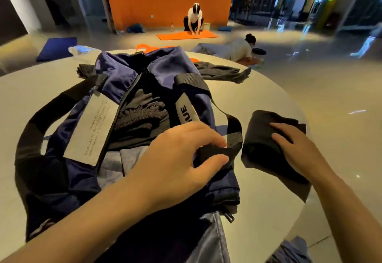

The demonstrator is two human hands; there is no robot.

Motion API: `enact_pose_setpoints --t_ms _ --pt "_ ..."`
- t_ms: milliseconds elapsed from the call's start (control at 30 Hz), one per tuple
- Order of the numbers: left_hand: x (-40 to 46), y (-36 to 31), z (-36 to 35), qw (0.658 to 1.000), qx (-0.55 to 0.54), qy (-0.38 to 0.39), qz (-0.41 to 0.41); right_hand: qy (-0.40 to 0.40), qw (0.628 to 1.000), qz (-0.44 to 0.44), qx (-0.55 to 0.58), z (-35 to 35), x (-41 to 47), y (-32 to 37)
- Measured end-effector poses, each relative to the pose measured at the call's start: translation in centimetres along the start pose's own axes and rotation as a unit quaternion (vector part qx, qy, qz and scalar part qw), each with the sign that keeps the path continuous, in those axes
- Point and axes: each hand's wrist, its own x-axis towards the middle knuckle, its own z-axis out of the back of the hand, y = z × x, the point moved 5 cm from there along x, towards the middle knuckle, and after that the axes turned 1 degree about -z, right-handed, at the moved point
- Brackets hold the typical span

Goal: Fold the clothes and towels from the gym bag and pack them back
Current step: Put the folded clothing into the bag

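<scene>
Gym bag (pixel 115 80): it lay unzipped on the round worktop (pixel 258 97), its navy shell soft and slumping, some dark clothes already inside.
Left hand (pixel 175 159): I pinched the black webbing strap (pixel 215 153) at the bag's right edge between thumb and fingers.
Right hand (pixel 299 151): my fingers lay mostly straight, pressing on the folded black garment (pixel 260 140) just right of the bag.
Handling: the bundle looked light and limp; I judged it best gripped around the whole fold so it stayed together.
Unfolded garment (pixel 221 71): it lay crumpled beyond the bag.
</scene>
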Motion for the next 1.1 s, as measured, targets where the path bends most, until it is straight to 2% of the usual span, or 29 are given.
enact_pose_setpoints --t_ms 67,200,300,400,567,800,1033,1100 --pt "1.3 -1.1 -1.5 0.998 0.011 0.056 -0.004 0.004 1.0 0.02 0.012 -0.3 -1.2 -0.4" --pt "5.1 -2.1 -6.4 0.974 0.003 0.224 0.027 -0.007 0.998 0.047 0.035 -0.8 -4.7 -0.4" --pt "7.1 -2.8 -9.7 0.956 0.067 0.286 -0.01 -0.01 0.996 0.057 0.071 -0.6 -6.8 -0.2" --pt "7.3 -2.2 -11.8 0.935 0.022 0.352 0.029 -0.004 0.992 0.039 0.121 -0.4 -7.4 -1.0" --pt "6.5 -1.5 -12.9 0.929 0.033 0.367 0.03 -0.097 0.971 -0.032 0.216 0.0 -9.0 -2.7" --pt "6.3 -2.1 -12.8 0.93 0.042 0.364 0.026 -0.039 0.914 -0.112 0.388 -0.1 -10.9 -3.4" --pt "6.0 -3.2 -12.6 0.927 0.065 0.369 -0.007 0.025 0.868 -0.163 0.468 0.9 -11.9 -3.1" --pt "5.6 -3.7 -12.6 0.923 0.066 0.378 -0.02 0.031 0.867 -0.161 0.471 1.3 -12.6 -2.9"
